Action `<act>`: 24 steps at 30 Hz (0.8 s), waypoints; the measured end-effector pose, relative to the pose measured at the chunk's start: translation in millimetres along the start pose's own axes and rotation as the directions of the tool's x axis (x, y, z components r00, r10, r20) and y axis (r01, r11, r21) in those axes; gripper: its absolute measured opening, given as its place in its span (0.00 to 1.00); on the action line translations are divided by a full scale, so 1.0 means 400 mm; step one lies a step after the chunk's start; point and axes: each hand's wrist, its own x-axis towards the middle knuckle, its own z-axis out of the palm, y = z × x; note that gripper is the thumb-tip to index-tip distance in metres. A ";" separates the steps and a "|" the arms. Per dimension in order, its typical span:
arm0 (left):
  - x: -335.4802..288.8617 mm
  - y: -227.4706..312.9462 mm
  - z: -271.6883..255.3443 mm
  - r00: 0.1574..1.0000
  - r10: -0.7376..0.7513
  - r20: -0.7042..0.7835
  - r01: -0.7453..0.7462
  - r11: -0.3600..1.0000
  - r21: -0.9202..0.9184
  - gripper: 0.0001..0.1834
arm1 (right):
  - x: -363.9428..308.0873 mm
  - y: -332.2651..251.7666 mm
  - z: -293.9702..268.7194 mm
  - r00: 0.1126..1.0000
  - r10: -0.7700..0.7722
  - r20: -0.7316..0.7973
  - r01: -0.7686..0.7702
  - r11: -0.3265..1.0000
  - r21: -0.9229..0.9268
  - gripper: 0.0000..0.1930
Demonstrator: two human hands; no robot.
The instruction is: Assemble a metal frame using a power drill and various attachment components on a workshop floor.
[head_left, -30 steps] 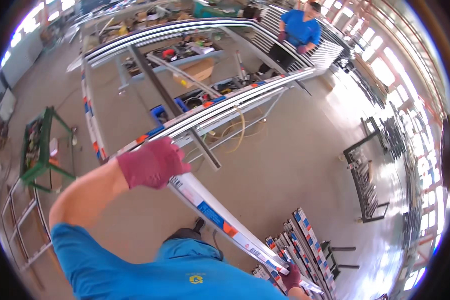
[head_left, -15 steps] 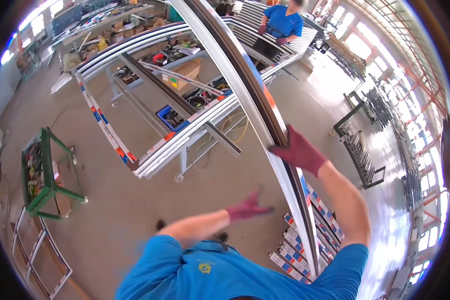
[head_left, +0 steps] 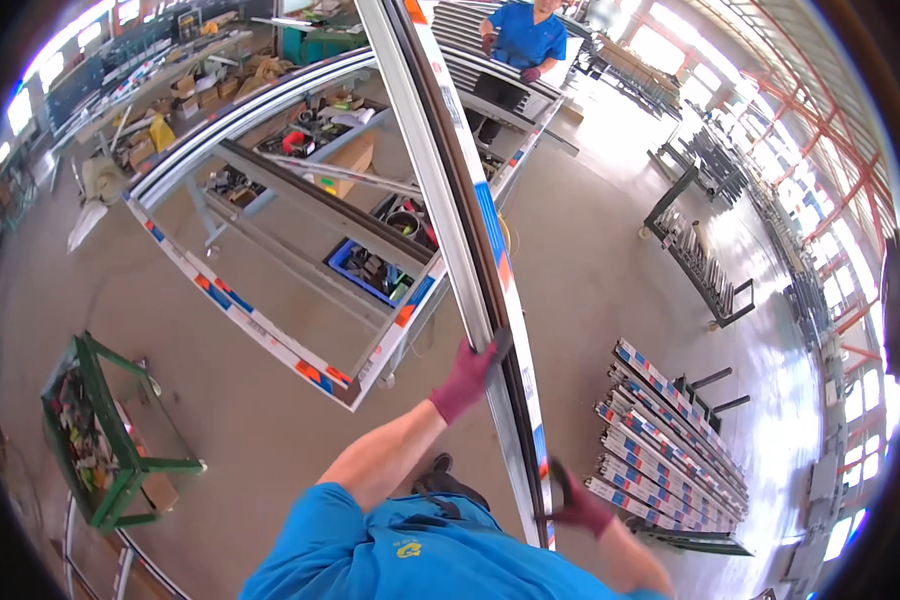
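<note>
A long metal profile [head_left: 457, 200], silver on one side with a dark channel and coloured protective film, slants across my front from the far top to near my waist. My left hand [head_left: 467, 378], in a maroon glove with dark fingertips, grips it from the left, fingers over its upper face. Lower down, my right hand [head_left: 582, 503], gloved alike, holds the profile's right edge near its close end; part of that grip is hidden. Beyond, a large rectangular frame [head_left: 240, 318] of similar profiles lies on a bench, its far right partly covered by the held profile.
A co-worker in blue [head_left: 526, 42] stands at the frame's far side. Film-wrapped profiles [head_left: 670, 450] are stacked on a low rack at right, with another rack [head_left: 700, 255] beyond. A green cart [head_left: 120, 490] stands at left. Beneath the frame sits a blue bin [head_left: 370, 272] of parts.
My left hand has gone from free in the air to gripping the profile. My right hand has moved down toward its near end. The profile's near part has shifted left in view.
</note>
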 end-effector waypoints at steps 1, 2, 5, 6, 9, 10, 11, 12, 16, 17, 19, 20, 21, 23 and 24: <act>0.054 0.035 0.008 1.000 -0.007 0.020 0.007 1.000 0.007 0.25 | -0.126 0.110 0.107 0.992 0.118 -0.049 -0.101 0.959 0.264 0.71; 0.112 0.094 0.018 0.996 -0.055 0.074 0.069 0.975 -0.209 0.26 | -0.209 0.124 0.181 0.975 0.222 -0.024 -0.196 0.901 0.387 0.70; 0.219 0.299 0.111 0.953 -0.138 0.268 0.228 0.912 -0.340 0.28 | -0.306 0.170 0.344 0.904 0.304 -0.302 -0.308 0.951 0.034 0.56; 0.255 0.345 0.130 0.921 -0.168 0.351 0.271 0.924 -0.270 0.30 | -0.271 0.175 0.385 0.862 0.416 -0.291 -0.327 0.893 0.310 0.57; 0.380 0.350 0.160 0.902 -0.208 0.379 0.299 0.933 -0.200 0.34 | -0.189 0.164 0.463 0.800 0.355 -0.484 -0.055 0.846 0.530 0.45; 0.433 0.337 0.166 0.882 -0.176 0.436 0.266 0.951 -0.156 0.33 | -0.175 0.180 0.479 0.808 0.434 -0.398 -0.173 0.821 0.544 0.38; 0.480 0.321 0.176 0.878 -0.179 0.445 0.272 0.950 -0.154 0.33 | -0.160 0.192 0.494 0.803 0.510 -0.309 -0.289 0.786 0.547 0.31; 0.523 0.307 0.189 0.857 -0.248 0.451 0.355 0.920 -0.169 0.34 | -0.145 0.175 0.521 0.797 0.517 -0.313 -0.289 0.781 0.554 0.31; 0.688 0.268 0.181 0.810 -0.323 0.489 0.465 0.863 -0.199 0.34 | -0.074 0.114 0.660 0.786 0.546 -0.289 -0.136 0.609 0.781 0.28; 0.744 0.229 0.166 0.794 -0.285 0.537 0.480 0.837 -0.264 0.33 | -0.059 0.131 0.694 0.795 0.555 -0.246 -0.121 0.543 0.831 0.30; 0.859 0.188 0.098 0.813 -0.253 0.524 0.448 0.847 -0.287 0.31 | 0.070 -0.140 0.545 0.756 0.478 -0.448 0.002 0.682 0.731 0.31; 0.871 0.179 0.118 0.792 -0.305 0.528 0.503 0.816 -0.283 0.29 | 0.094 -0.211 0.514 0.756 0.514 -0.406 -0.063 0.673 0.737 0.30; 0.893 0.178 0.125 0.771 -0.353 0.531 0.551 0.788 -0.276 0.27 | 0.130 -0.282 0.490 0.756 0.545 -0.363 -0.121 0.662 0.740 0.29; 1.032 0.153 0.027 0.760 -0.391 0.518 0.569 0.787 -0.240 0.22 | 0.244 -0.411 0.472 0.719 0.562 -0.410 -0.037 0.620 0.784 0.26; 1.102 0.135 -0.016 0.735 -0.403 0.545 0.591 0.774 -0.225 0.22 | 0.290 -0.450 0.483 0.713 0.553 -0.432 -0.047 0.652 0.757 0.25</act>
